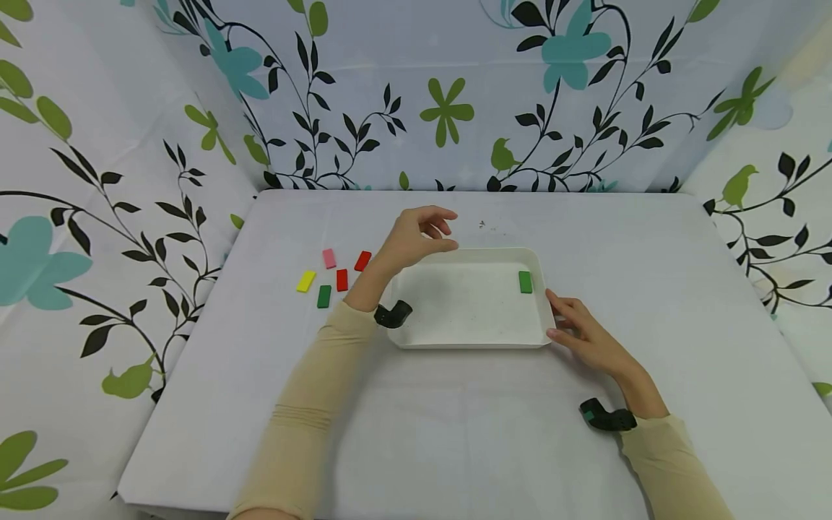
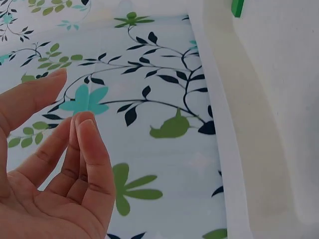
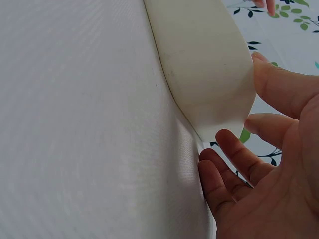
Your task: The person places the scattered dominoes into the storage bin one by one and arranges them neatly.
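Observation:
A white shallow tray (image 1: 468,307) lies on the white-covered table. One green block (image 1: 525,282) sits inside it near the right end. My left hand (image 1: 411,240) hovers over the tray's far left corner, fingers loosely bent, thumb apart from them; the left wrist view has nothing between them. At the tray's right end is my right hand (image 1: 590,341), its thumb and index fingertips touching the outer wall (image 3: 209,74). The other right fingers (image 3: 244,159) are relaxed beside the tray's corner.
Left of the tray lie several small blocks: a pink block (image 1: 328,258), a yellow block (image 1: 305,281), a green block (image 1: 323,296) and two red blocks, one red block (image 1: 341,279) nearer. Small dark specks (image 1: 482,224) dot the table behind the tray. Patterned curtains (image 1: 448,108) surround the table.

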A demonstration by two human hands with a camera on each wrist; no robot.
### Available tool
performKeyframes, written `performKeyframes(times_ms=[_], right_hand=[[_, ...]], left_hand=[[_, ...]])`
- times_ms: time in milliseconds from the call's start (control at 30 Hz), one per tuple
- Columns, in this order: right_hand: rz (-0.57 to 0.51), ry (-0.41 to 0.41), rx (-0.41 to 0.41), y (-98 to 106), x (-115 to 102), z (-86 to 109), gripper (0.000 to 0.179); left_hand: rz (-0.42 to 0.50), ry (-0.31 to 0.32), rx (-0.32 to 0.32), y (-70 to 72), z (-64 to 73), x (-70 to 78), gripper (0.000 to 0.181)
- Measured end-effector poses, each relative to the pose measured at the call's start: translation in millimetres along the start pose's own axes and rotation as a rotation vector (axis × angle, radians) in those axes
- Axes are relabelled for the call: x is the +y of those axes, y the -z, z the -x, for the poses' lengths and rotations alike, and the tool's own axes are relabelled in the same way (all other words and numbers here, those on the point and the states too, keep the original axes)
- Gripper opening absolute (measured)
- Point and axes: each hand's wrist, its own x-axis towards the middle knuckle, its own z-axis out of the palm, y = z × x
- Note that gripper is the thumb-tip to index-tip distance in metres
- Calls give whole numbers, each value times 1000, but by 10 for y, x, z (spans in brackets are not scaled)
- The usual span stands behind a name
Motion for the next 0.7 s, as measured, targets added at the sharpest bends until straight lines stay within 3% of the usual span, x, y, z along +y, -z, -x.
performKeyframes(times_ms=[300, 700], right_hand=[[6, 15, 8, 4, 16, 0, 68], [-13, 25, 3, 0, 46, 4, 68]], left_hand=[[-48, 84, 154, 598, 334, -206, 46], [-146, 226, 277, 1265, 881, -640, 50]])
